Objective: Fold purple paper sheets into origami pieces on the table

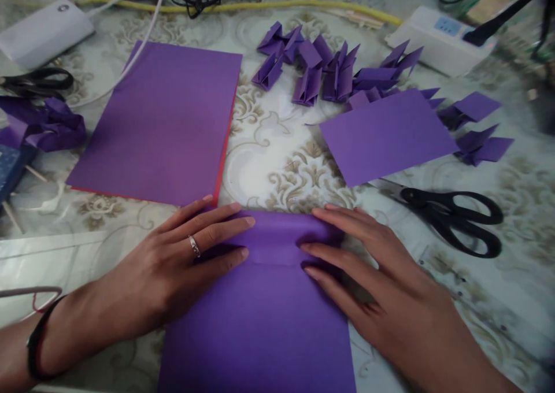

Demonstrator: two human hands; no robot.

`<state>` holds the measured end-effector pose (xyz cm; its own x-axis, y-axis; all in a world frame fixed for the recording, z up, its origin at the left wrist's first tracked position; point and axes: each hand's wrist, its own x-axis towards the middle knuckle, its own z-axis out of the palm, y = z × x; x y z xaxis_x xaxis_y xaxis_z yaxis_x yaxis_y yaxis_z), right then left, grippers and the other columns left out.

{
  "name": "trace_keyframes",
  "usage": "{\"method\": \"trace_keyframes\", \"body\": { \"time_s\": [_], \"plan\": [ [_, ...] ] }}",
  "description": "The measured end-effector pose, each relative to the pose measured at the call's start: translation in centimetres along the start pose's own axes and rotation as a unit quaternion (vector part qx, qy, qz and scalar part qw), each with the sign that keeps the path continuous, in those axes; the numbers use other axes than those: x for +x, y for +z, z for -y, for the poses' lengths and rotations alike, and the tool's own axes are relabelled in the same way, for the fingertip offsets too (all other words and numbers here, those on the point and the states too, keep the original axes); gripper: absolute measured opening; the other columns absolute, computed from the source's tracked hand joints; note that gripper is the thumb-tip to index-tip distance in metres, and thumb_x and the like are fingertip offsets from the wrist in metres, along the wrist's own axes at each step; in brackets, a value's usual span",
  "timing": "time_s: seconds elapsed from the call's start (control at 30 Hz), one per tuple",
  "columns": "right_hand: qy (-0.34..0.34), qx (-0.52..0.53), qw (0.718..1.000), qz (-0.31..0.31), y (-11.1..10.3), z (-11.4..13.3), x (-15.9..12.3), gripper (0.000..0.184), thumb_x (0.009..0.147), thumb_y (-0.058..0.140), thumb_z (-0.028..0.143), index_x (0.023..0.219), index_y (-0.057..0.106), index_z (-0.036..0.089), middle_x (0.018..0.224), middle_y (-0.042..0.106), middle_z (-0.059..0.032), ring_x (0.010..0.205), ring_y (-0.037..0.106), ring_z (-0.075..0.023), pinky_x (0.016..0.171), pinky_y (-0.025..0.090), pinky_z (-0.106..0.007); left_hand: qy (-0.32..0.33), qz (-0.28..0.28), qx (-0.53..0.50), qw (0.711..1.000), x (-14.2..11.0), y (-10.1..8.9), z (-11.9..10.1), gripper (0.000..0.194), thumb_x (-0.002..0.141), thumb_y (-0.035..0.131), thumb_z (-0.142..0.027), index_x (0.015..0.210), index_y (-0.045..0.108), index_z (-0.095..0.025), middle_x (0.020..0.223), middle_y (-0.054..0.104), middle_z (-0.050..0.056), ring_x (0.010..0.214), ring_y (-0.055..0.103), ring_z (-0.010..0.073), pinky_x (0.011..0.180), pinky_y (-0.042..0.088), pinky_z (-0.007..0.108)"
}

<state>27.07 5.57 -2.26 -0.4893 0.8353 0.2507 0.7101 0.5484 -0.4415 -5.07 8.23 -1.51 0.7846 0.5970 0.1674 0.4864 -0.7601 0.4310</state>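
Note:
A purple paper sheet (260, 318) lies on the table in front of me, its far edge folded over toward me. My left hand (186, 260), with a ring on one finger, lies flat on the fold's left part, fingers stretched out. My right hand (368, 266) lies flat on the fold's right part, fingers also stretched and pressing the paper. Neither hand grips anything.
A stack of purple sheets (165, 121) over a red one lies at the left. A smaller purple sheet (385, 136) and black scissors (451, 214) lie at the right. Several folded purple pieces (321, 69) sit behind. Crumpled purple scraps (43, 124), another pair of scissors (39, 81), white devices and cables ring the back.

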Motion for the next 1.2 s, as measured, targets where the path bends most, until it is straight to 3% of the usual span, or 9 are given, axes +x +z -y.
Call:
{"method": "trace_keyframes", "body": {
  "time_s": [0.17, 0.27, 0.43, 0.53, 0.7, 0.87, 0.97, 1.13, 1.2],
  "plan": [
    [0.056, 0.007, 0.998, -0.018, -0.1, 0.0, 0.2, 0.038, 0.108, 0.064, 0.027, 0.145, 0.059, 0.028, 0.154, 0.062, -0.0139, 0.138, 0.066, -0.0332, 0.118, 0.057, -0.053, 0.002, -0.023, -0.002, 1.0, 0.2, 0.0, 0.0, 0.034, 0.11, 0.055, -0.011, 0.136, 0.07, -0.025, 0.164, 0.06, 0.008, 0.156, 0.052, 0.0275, 0.136, 0.033, 0.054],
    [0.072, 0.018, 0.997, -0.022, 0.0, -0.2, 0.3, 0.048, 0.106, 0.067, 0.031, 0.152, 0.054, 0.027, 0.145, 0.067, -0.0124, 0.133, 0.068, -0.0321, 0.114, 0.06, -0.052, -0.005, -0.051, 0.053, 0.997, 0.4, -0.2, 0.0, 0.044, 0.108, 0.061, -0.011, 0.149, 0.063, -0.025, 0.162, 0.059, 0.012, 0.152, 0.054, 0.0296, 0.134, 0.033, 0.056],
    [0.056, 0.017, 0.998, -0.038, -0.4, -0.5, 0.4, 0.045, 0.105, 0.064, 0.023, 0.15, 0.056, 0.027, 0.13, 0.066, -0.0113, 0.123, 0.069, -0.0293, 0.106, 0.062, -0.047, -0.08, -0.054, 0.041, 0.994, 0.7, -2.1, -0.7, 0.056, 0.109, 0.066, -0.049, 0.157, 0.053, -0.024, 0.149, 0.065, 0.016, 0.126, 0.068, 0.0339, 0.107, 0.056, 0.053],
    [0.029, 0.029, 0.999, -0.026, -0.7, -0.6, 0.4, 0.047, 0.106, 0.062, 0.024, 0.152, 0.054, 0.028, 0.13, 0.062, -0.0117, 0.124, 0.066, -0.0294, 0.106, 0.061, -0.047, -0.131, -0.043, -0.043, 0.99, 0.7, -3.5, -1.3, 0.061, 0.108, 0.063, -0.059, 0.159, 0.051, -0.029, 0.15, 0.065, 0.011, 0.13, 0.068, 0.0301, 0.109, 0.057, 0.044],
    [0.028, 0.028, 0.999, -0.006, -0.8, -0.9, 0.3, 0.049, 0.109, 0.061, 0.038, 0.156, 0.049, 0.029, 0.138, 0.057, -0.0139, 0.134, 0.061, -0.0312, 0.114, 0.057, -0.052, -0.148, -0.047, -0.107, 0.982, 0.5, -4.6, -1.3, 0.037, 0.113, 0.058, -0.037, 0.149, 0.066, -0.036, 0.152, 0.064, 0.005, 0.134, 0.067, 0.0255, 0.113, 0.055, 0.039],
    [0.011, 0.069, 0.994, 0.082, -1.5, -1.0, 0.5, 0.074, 0.102, 0.068, 0.062, 0.164, 0.04, 0.033, 0.159, 0.05, -0.0167, 0.15, 0.052, -0.0365, 0.12, 0.052, -0.06, -0.112, -0.059, -0.109, 0.986, 0.2, -3.6, -0.8, 0.03, 0.107, 0.069, -0.024, 0.132, 0.079, -0.037, 0.152, 0.064, 0.004, 0.133, 0.068, 0.0251, 0.111, 0.057, 0.04],
    [0.024, 0.093, 0.989, 0.114, -2.4, -0.8, 0.7, 0.07, 0.1, 0.072, 0.063, 0.16, 0.045, 0.038, 0.164, 0.049, -0.0126, 0.152, 0.052, -0.0345, 0.121, 0.052, -0.06, -0.087, -0.067, -0.094, 0.99, 0.2, -2.8, -0.8, 0.031, 0.108, 0.063, -0.016, 0.124, 0.083, -0.034, 0.147, 0.066, 0.005, 0.13, 0.069, 0.0229, 0.108, 0.059, 0.039],
    [0.019, 0.127, 0.98, 0.154, -3.5, -0.7, 0.7, 0.096, 0.085, 0.081, 0.075, 0.165, 0.041, 0.038, 0.173, 0.043, -0.0121, 0.156, 0.048, -0.0373, 0.122, 0.05, -0.061, -0.079, -0.057, -0.071, 0.993, 0.6, -2.2, -0.5, 0.039, 0.106, 0.061, -0.01, 0.137, 0.076, -0.029, 0.141, 0.069, 0.008, 0.133, 0.067, 0.0244, 0.117, 0.054, 0.047],
    [0.016, 0.147, 0.976, 0.157, -3.7, -0.8, 0.7, 0.095, 0.088, 0.076, 0.078, 0.166, 0.041, 0.038, 0.173, 0.044, -0.012, 0.156, 0.05, -0.0372, 0.119, 0.053, -0.059, -0.085, -0.051, -0.072, 0.992, 0.9, -2.3, -0.3, 0.04, 0.106, 0.061, -0.011, 0.141, 0.073, -0.027, 0.141, 0.069, 0.009, 0.133, 0.067, 0.0249, 0.118, 0.053, 0.047]
  ]
}}
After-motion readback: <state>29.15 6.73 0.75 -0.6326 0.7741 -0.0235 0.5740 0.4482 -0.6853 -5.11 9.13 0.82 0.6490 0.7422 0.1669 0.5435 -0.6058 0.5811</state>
